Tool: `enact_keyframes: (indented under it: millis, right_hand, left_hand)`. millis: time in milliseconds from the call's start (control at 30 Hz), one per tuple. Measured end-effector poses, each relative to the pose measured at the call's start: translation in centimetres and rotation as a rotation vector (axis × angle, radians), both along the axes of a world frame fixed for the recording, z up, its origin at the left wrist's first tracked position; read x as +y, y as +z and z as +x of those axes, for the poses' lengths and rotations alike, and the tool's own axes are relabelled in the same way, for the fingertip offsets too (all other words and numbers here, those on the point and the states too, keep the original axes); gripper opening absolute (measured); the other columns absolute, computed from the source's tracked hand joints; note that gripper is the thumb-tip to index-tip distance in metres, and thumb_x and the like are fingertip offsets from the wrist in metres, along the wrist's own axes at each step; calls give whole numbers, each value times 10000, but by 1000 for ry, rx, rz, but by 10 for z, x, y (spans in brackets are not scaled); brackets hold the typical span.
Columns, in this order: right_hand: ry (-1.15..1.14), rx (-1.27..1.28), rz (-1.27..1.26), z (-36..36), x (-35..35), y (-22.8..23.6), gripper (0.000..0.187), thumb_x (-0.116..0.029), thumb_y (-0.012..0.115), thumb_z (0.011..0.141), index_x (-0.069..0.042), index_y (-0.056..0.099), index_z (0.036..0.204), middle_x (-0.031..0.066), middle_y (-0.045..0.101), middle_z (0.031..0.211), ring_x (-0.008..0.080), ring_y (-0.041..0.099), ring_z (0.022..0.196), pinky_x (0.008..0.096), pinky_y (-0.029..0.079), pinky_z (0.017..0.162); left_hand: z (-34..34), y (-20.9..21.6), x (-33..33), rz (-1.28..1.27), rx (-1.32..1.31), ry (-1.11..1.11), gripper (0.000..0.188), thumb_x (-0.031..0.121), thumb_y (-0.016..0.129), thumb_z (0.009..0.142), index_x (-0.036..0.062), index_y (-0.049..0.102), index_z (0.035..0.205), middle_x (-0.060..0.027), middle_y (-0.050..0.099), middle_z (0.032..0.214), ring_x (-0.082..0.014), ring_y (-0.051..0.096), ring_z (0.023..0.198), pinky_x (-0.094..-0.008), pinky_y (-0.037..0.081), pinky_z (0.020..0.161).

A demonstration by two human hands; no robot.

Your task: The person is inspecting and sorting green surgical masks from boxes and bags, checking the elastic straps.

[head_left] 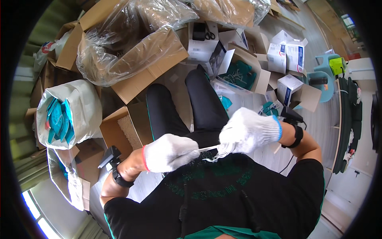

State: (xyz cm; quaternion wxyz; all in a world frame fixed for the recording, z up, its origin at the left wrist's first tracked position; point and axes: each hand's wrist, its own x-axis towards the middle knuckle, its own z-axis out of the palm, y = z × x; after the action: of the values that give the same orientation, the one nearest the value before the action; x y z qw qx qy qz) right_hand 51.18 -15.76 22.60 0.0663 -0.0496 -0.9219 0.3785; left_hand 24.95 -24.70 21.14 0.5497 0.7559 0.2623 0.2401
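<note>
Both my hands wear white knit gloves and meet in front of my black shirt, above my lap. A short length of white cord (208, 148) is stretched between them, and it looks like several thin strands. My left hand (169, 153) is closed in a fist on one end of it. Closed around the other end is my right hand (250, 129), with loose white strands hanging below its fingers. The parts of the cord inside both fists are hidden.
A lined cardboard box (149, 59) stands ahead; left of my legs is a smaller open box (119, 129). A white sack (85, 107) holds teal packets (59, 119). White boxes (294, 55), an open carton of teal packets (240, 75) and scissors (209, 32) lie ahead right, near a teal chair (324, 81).
</note>
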Motion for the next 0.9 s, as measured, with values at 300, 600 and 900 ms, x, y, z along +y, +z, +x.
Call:
enact_keyframes:
  millis: [300,600,900]
  right_hand:
    - [-686,37,-263,83,79,-8,239,-117,583,878,-90,672,1099,42,621,780,141,593,613,263,514,588]
    - [-828,560,-1468,67,98,-78,199,-217,448,1019,-79,580,965,0,590,790,88,580,689,222,466,560]
    - [-832,488,-1464,10,85,-78,273,-306,421,1024,-79,543,935,3,559,773,101,497,594,223,439,541]
  left_hand:
    - [-108,-37,-25,-507,-270,757,358,314,437,997,71,495,740,7,412,558,-68,353,447,-213,258,421]
    - [5,-120,46,-825,-725,660,231,157,552,948,-2,567,1115,4,537,841,-54,416,630,-196,327,571]
    - [70,-105,64,-361,-489,766,117,101,659,897,16,692,970,8,665,865,-53,575,763,-205,462,691]
